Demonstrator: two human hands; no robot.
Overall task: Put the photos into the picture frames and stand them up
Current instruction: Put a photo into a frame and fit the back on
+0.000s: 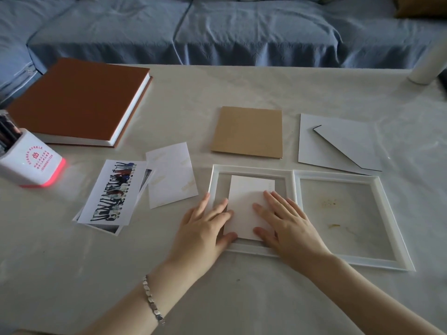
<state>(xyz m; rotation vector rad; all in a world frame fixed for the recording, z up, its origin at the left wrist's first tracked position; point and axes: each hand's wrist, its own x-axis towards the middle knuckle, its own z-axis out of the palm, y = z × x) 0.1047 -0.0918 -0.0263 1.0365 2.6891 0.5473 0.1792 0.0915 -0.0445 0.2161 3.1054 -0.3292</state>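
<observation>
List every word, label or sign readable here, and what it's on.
None can be quoted.
Pen holder: red round emblem and red characters, too blurred to read.
Loose face-down photo: faint pale back print, unreadable.
Photo in the left frame: faint print by its right edge, unreadable.

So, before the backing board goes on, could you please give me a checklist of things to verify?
1. Placement: ok, the photo lies inside the left frame, blank back up.
2. Centred and square: cannot tell, hands cover its near corners.
3. Steadied: ok, left hand and right hand rest on it, fingers straight.
4. Backing ready: ok, brown backing board lies beyond the frame, nothing on it.
5. Second frame loaded: not ok, right frame is empty.
</observation>
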